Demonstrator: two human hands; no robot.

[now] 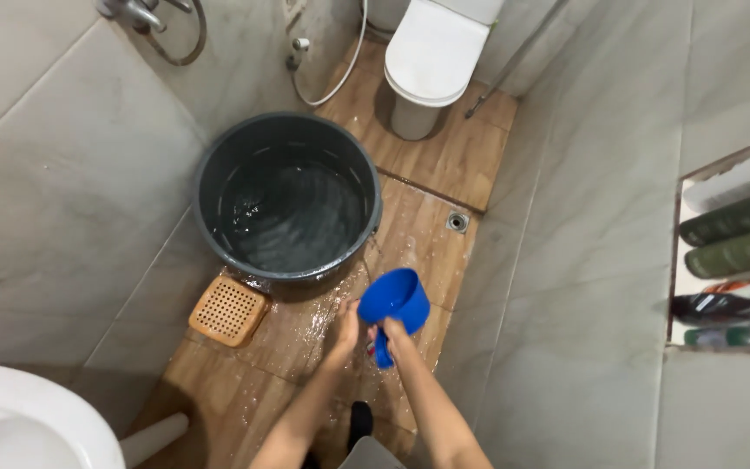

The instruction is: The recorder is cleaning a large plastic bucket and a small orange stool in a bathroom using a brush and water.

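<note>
A blue plastic mug (394, 300) with a handle is low over the wet wood-look floor, tilted on its side toward the bucket. My right hand (392, 333) grips its handle. My left hand (345, 328) is just beside the mug, fingers together and pointing down toward the floor, holding nothing I can make out. A dark grey bucket (210, 165), partly filled with rippling water, stands just beyond both hands against the left wall.
A tan perforated stool or mat (229, 310) lies by the bucket. A floor drain (457, 221) sits further back, before a white toilet (431, 56). A white basin (19, 417) is at lower left. A wall niche with bottles (731, 252) is on the right.
</note>
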